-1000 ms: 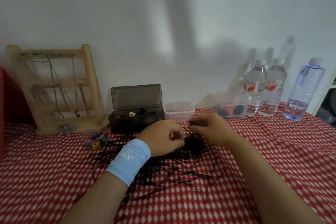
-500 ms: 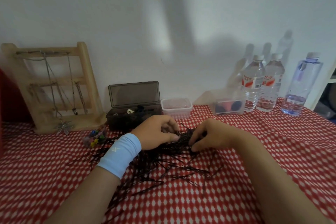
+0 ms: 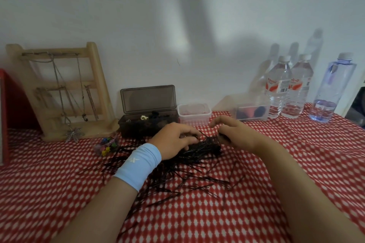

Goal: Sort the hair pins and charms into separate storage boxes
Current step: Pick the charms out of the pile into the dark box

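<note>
A loose pile of black hair pins [image 3: 189, 169] spreads over the red checked cloth in the middle. My left hand [image 3: 175, 141], with a light blue wristband, grips one end of a gathered bundle of hair pins [image 3: 205, 144]. My right hand [image 3: 235, 134] pinches the other end of that bundle, index finger lifted. Behind my hands stands a dark box [image 3: 148, 122] with its lid up and small items inside. A small clear box [image 3: 194, 114] sits just right of it. Colourful charms [image 3: 107, 145] lie in a little heap to the left.
A wooden ladder rack [image 3: 59, 89] hung with necklaces leans on the wall at left, beside a red object [image 3: 11, 108]. At the back right stand a clear box [image 3: 252, 111] with dark and red items, two labelled water bottles [image 3: 288, 87] and a bluish bottle [image 3: 331, 89].
Both hands have stayed over the pile, gathering pins into a tighter bundle between them. My right index finger has lifted off the bundle.
</note>
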### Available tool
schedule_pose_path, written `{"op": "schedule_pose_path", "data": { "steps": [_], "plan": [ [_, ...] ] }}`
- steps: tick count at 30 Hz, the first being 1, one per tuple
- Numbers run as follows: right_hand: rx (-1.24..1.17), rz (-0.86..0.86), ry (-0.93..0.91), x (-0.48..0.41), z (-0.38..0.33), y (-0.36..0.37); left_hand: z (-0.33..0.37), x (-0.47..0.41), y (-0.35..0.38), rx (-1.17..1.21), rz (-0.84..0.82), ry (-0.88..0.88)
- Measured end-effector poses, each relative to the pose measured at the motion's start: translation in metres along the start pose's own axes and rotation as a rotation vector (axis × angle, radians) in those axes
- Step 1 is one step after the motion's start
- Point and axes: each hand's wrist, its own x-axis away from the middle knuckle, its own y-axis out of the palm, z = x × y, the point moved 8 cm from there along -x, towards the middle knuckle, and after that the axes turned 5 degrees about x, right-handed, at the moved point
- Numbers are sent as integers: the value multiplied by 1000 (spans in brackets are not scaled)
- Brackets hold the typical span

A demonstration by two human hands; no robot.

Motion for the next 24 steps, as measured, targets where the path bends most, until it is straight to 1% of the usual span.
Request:
{"op": "schedule_pose_path", "data": {
  "steps": [2, 4, 7, 9, 15, 19, 24],
  "plan": [
    [75, 38, -18, 1, -1, -4, -3, 0, 3, -34, 3, -20],
    [152, 34, -28, 2, -2, -6, -3, 0, 4, -45, 12, -27],
    [350, -95, -1, 3, 5, 2, 0, 1, 5, -52, 36, -33],
    [444, -130, 20, 4, 9, 5, 2, 1, 6, -53, 45, -33],
    [360, -36, -78, 1, -2, 3, 5, 1, 7, -47, 61, -29],
    [290, -58, -105, 1, -9, 10, 5, 1, -5, -43, 100, -23],
    [170, -54, -85, -5, -22, 11, -3, 7, -26, -54, 92, -11]
  ]
}}
